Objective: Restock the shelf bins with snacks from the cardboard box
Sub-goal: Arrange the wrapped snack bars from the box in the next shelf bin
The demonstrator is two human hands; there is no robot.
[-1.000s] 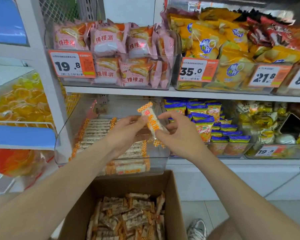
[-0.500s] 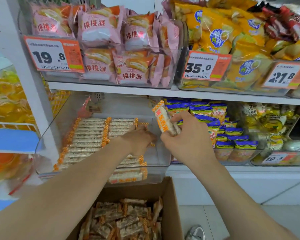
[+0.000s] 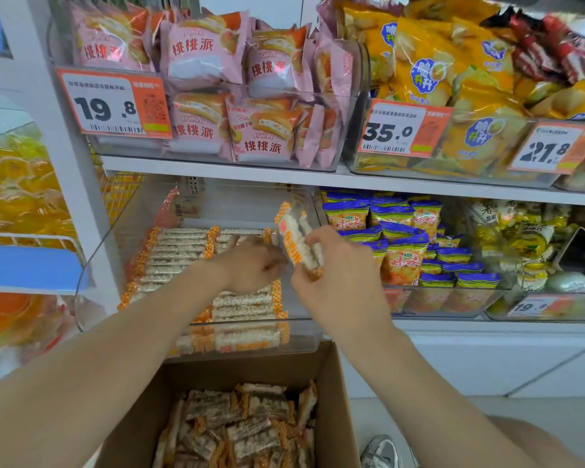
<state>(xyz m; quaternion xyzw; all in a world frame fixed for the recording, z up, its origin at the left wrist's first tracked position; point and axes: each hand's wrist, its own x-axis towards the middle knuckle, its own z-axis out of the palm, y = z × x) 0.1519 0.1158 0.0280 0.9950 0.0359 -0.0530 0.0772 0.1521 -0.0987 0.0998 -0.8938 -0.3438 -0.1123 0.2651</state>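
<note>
So the right hand [image 3: 338, 292] has its grip wrapped round one white puffed-rice snack bar in a clear wrapper with orange checked ends [image 3: 298, 241]. It's holding it nearly upright over the right edge of the clear plastic shelf bin [image 3: 115, 265]. The left hand [image 3: 250, 265] is inside the bin over the neat rows of matching bars [image 3: 183, 255], fingertips right by the held bar's lower end. Honestly can't tell if that grip is pinching anything. The brown cardboard box [image 3: 335, 383] sits just below the bin's front edge, with a loose pile of bars [image 3: 237, 430] inside.
</note>
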